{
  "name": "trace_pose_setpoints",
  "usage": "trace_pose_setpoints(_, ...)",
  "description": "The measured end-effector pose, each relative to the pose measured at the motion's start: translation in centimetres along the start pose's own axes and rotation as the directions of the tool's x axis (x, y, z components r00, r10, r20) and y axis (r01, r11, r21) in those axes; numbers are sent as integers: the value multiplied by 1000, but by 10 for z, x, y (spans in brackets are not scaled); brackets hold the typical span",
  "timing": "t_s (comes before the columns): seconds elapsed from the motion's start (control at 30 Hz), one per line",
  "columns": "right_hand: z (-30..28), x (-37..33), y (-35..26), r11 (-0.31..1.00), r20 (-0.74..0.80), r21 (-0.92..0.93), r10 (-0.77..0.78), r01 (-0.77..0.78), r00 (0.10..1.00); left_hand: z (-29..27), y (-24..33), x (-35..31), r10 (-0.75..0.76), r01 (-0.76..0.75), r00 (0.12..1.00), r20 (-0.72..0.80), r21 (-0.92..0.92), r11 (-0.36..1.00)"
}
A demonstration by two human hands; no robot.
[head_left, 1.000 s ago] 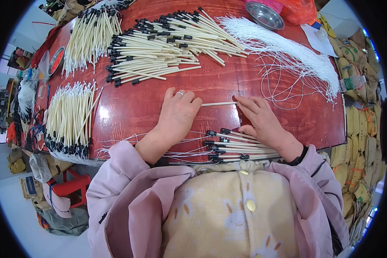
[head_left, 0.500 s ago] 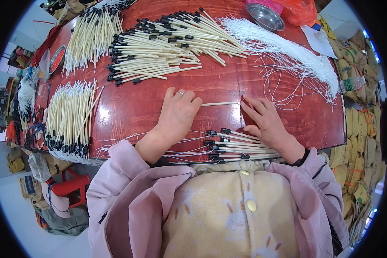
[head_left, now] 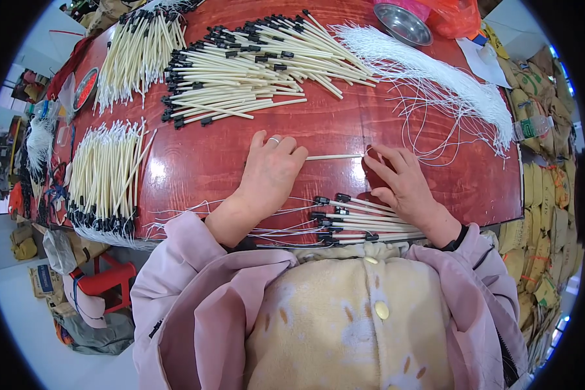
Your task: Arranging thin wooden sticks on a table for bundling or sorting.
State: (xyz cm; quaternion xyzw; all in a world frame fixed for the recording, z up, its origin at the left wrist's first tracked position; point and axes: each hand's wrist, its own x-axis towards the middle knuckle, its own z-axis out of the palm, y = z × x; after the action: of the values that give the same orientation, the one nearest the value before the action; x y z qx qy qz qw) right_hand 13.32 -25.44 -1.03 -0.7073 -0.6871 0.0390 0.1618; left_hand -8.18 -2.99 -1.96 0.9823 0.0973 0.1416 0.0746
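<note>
Left hand (head_left: pixel 271 168) and right hand (head_left: pixel 400 185) are apart at mid-frame, with one pale stick (head_left: pixel 335 156) lying level between them. On my feed the left is closed over the stick's left end, hiding that end from me; the right has its thumb spread away and its fingertips at the other end, and I cannot tell whether they pinch anything. My main worry is that right tip: with so little contact, the stick could swing or slip, and details there are too small for me to read. Just below, clipped sticks (head_left: pixel 377 227) fan out near the right wrist, so dropping that wrist might knock them out of order. Loose strings (head_left: pixel 283 213) run left from their black ends, and I judge the left sleeve (head_left: pixel 188 244) could snag them. Farther out, the pile (head_left: pixel 240 78) at upper centre is loosely stacked and may slide if bumped. White strands (head_left: pixel 429 71) at upper right trail curling ends over the red table (head_left: pixel 201 153), and those could catch the right fingers on a careless reach.
</note>
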Motion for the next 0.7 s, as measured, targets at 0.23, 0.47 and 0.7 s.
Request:
trace_pose_setpoints(0.23,4,11,-4,1000,-4,16,-4,4,1000,1,2,2,9,-9,1000,-4,11,1000)
trace_pose_setpoints(0.47,1,11,-5,1000,-74,3,12,-11,997,-2,3,1,17,-18,1000,20,43,999)
trace_pose_setpoints(0.7,-5,34,-2,998,-209,-48,27,-38,978,-1,2,1,11,-12,1000,21,36,999)
